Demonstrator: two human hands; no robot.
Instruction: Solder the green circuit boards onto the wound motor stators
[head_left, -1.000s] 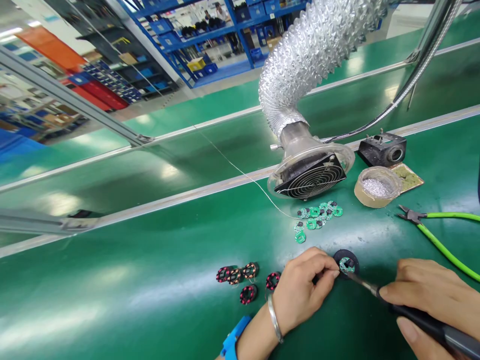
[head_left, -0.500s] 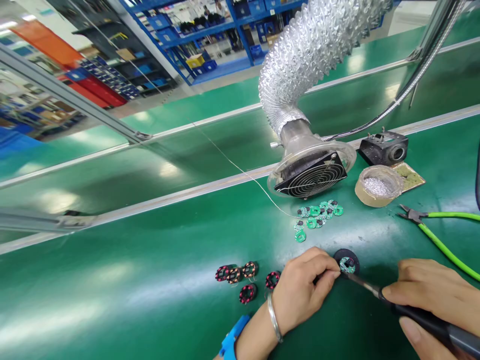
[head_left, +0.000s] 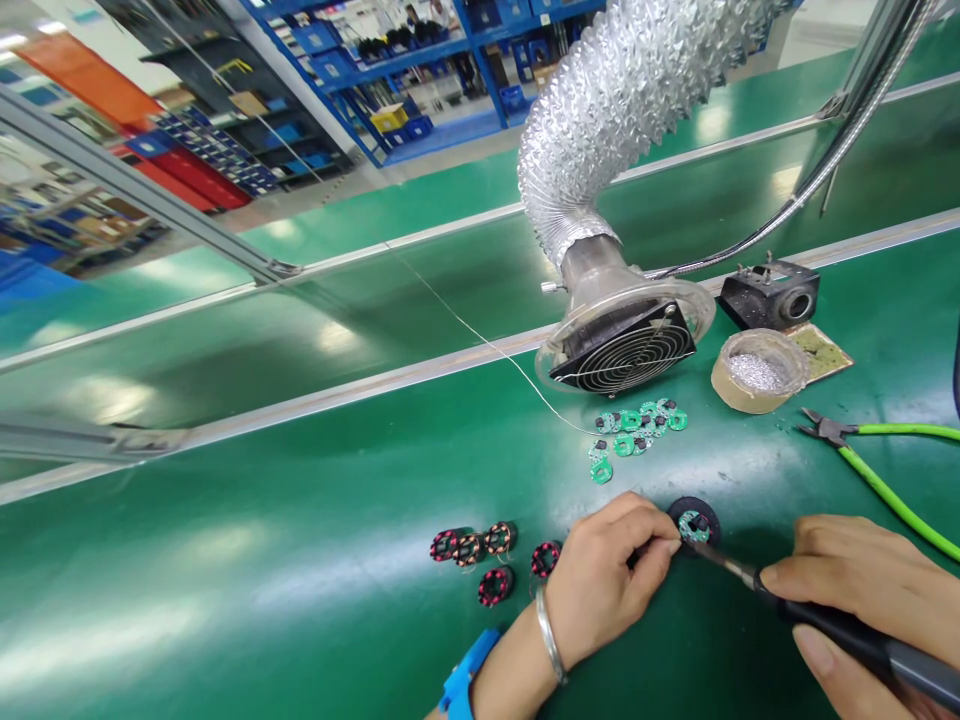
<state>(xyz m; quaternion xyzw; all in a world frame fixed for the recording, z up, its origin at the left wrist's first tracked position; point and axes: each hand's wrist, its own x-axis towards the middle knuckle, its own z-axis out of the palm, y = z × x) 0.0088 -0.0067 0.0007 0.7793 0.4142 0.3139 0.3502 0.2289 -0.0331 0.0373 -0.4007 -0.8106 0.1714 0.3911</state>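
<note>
My right hand (head_left: 862,590) grips a soldering iron (head_left: 832,625) by its black handle, and the metal tip reaches the edge of a small green circuit board (head_left: 696,526). That board sits in a round black holder (head_left: 681,507) on the bench. On the holder's left side my left hand (head_left: 619,570) is closed, thumb and forefinger pinched at the board's edge; what lies between the fingertips is too small to make out. Beside my left wrist stand several copper-wound motor coils (head_left: 495,586). Past the holder lies a group of loose green circuit boards (head_left: 624,446).
A fume extractor hood (head_left: 626,345) on a silver duct hangs over the bench. To the right are a tub of metallic shavings (head_left: 757,375), a black iron stand (head_left: 772,293) and green-handled cutters (head_left: 829,428). A thin solder wire (head_left: 517,368) runs down to the loose boards.
Almost nothing differs. The iron and my right hand have shifted very slightly left; its tip stays at the board's edge, and my left hand keeps its place.
</note>
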